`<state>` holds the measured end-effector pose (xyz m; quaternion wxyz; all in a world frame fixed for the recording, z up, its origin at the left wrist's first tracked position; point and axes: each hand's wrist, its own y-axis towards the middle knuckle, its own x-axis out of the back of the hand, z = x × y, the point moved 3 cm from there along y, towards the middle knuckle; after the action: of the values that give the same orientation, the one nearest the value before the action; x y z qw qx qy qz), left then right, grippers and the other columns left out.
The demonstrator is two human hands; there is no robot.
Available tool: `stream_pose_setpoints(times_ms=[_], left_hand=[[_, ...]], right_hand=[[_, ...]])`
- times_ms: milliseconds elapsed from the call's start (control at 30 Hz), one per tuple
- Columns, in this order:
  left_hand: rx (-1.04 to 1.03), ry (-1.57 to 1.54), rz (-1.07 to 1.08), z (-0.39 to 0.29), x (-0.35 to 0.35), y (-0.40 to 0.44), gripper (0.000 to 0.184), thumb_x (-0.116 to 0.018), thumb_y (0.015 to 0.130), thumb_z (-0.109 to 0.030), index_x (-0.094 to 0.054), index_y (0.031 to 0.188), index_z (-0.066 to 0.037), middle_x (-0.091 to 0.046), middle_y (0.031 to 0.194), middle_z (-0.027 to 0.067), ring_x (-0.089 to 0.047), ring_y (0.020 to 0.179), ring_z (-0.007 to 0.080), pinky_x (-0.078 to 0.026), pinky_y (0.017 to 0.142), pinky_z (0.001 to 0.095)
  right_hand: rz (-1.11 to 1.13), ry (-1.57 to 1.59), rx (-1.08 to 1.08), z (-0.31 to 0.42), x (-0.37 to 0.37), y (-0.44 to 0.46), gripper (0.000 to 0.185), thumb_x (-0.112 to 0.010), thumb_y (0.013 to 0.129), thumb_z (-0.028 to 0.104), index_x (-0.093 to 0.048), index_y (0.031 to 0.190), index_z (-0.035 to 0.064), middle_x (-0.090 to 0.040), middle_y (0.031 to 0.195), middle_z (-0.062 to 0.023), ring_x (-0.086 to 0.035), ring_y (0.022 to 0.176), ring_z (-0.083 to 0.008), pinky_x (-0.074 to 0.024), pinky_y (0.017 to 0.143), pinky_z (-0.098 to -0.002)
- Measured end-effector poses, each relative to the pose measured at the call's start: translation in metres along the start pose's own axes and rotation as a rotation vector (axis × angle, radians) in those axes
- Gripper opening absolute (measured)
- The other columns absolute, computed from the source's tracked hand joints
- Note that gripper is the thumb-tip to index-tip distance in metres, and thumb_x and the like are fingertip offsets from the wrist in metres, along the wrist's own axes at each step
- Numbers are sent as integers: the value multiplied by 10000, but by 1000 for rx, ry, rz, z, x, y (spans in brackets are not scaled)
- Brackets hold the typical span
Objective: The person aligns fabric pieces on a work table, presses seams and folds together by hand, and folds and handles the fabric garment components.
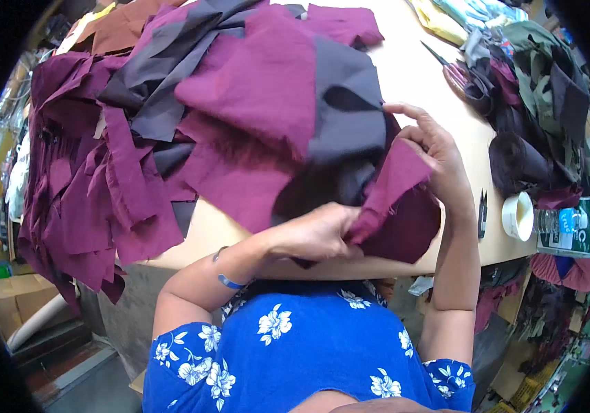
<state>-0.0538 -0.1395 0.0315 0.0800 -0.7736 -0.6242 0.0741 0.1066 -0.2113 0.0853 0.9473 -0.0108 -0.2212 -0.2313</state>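
My left hand (329, 230) is closed on the edge of a maroon cloth piece (398, 172) close to the table's front edge. On the right, my right hand (432, 144) pinches the upper part of that same piece, its index finger stretched toward the black cloth (357, 89). The black cloth lies against a larger maroon fabric (253, 82) with a frayed edge, and part of it is blurred. My fingers cover some of the held cloth's edges.
Cut maroon strips (95, 179) hang over the table's left edge. Scissors (454, 72) lie at the right by dark and green cloths (535, 69). Thread snips (482, 215), a white round container (517, 215) and a plastic bottle (549, 221) are near the right edge.
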Motion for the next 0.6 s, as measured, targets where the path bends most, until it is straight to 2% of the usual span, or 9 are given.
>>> stream_pose_setpoints(times_ms=[100,133,167,267,367,433,467,567,600], left_hand=[[-186,129,325,9,-24,-1,253,-674,758,-49,-539,966,3,-566,667,32,-489,638,55,-441,586,277],[-250,-47,392,10,-36,-1,242,-671,770,-63,-534,958,5,-565,657,65,-483,624,68,-429,583,299],[-205,9,448,11,-42,0,235,-676,778,-81,-538,947,6,-581,669,62,-484,632,69,-425,588,300],[-264,-128,441,30,-57,5,235,-673,800,-122,-528,921,19,-575,660,66,-463,624,74,-411,571,299],[-123,2,478,31,-50,7,225,-656,827,-139,-521,903,24,-578,665,54,-463,619,73,-408,555,294],[-31,69,474,27,-47,8,218,-644,842,-145,-515,887,26,-578,667,45,-466,611,73,-401,536,295],[31,154,483,23,-45,10,261,-706,781,-177,-552,821,30,-609,665,148,-583,620,164,-435,542,336],[-90,-137,402,34,-52,7,223,-635,833,-144,-499,927,6,-539,635,122,-525,568,142,-364,508,338],[-170,-15,338,29,-49,7,214,-628,810,-118,-500,932,2,-536,641,140,-537,579,185,-372,520,349]], right_hand=[[77,-281,83,18,-7,23,438,-584,826,55,-486,1251,91,-531,662,-31,-503,635,-102,-421,640,-222],[56,-344,138,23,-8,36,462,-602,822,94,-473,1265,93,-561,690,-55,-540,660,-127,-441,664,-247],[34,-409,190,26,-10,49,491,-620,817,134,-460,1280,95,-590,719,-80,-577,686,-152,-461,689,-273],[-193,-559,487,18,-29,98,648,-668,776,208,-374,1346,119,-644,873,-137,-634,842,-252,-486,783,-366],[-91,-631,410,-8,-78,126,705,-643,784,198,-287,1392,160,-600,1081,-222,-594,1014,-337,-458,883,-413],[146,-769,168,-11,-97,127,716,-606,765,120,-272,1395,184,-628,995,-193,-607,928,-354,-481,823,-437],[32,-671,283,-23,-99,130,677,-550,758,56,-305,1377,178,-634,907,-213,-622,861,-357,-502,780,-440],[-236,-394,215,-15,-41,118,339,-546,772,56,-580,1109,53,-635,947,-179,-619,791,-360,-498,762,-413],[-363,-485,221,-13,-6,107,311,-552,787,81,-591,1093,44,-639,949,-171,-623,774,-338,-496,754,-396]])
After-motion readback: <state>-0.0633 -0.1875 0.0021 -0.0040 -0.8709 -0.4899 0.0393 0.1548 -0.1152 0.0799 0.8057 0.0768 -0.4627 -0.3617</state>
